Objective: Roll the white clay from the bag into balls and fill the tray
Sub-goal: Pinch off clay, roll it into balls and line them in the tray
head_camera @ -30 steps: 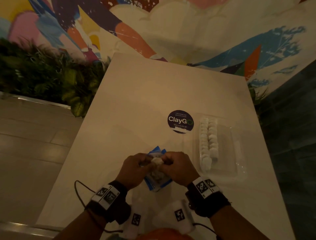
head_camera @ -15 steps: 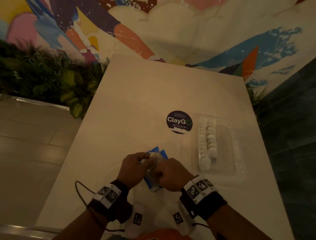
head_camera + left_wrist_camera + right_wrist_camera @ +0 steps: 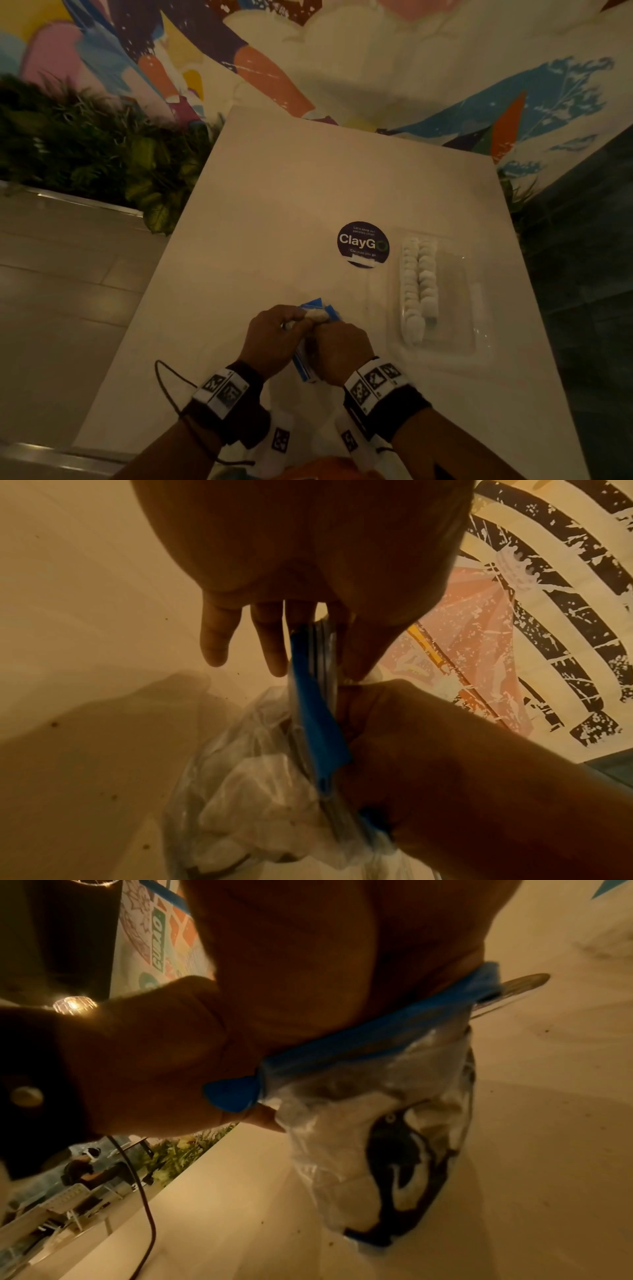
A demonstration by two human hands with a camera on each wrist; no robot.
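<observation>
We have two rows of balls (image 3: 419, 287) along the tray's (image 3: 459, 301) left side; most of it is bare. Our left hand (image 3: 272, 337) and right hand (image 3: 339, 353) fingers clamp the bag (image 3: 260, 791), clay (image 3: 317, 314) at its mouth.

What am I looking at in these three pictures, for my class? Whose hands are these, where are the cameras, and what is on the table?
No machine: a person works with bare hands. One camera sits on the head, looking down; one sits on each wrist, looking along the fingers. The left hand and right hand both grip a clear bag with a blue top, holding white clay. On the table lie a clear tray with two rows of clay balls and a round ClayGo sticker.
</observation>
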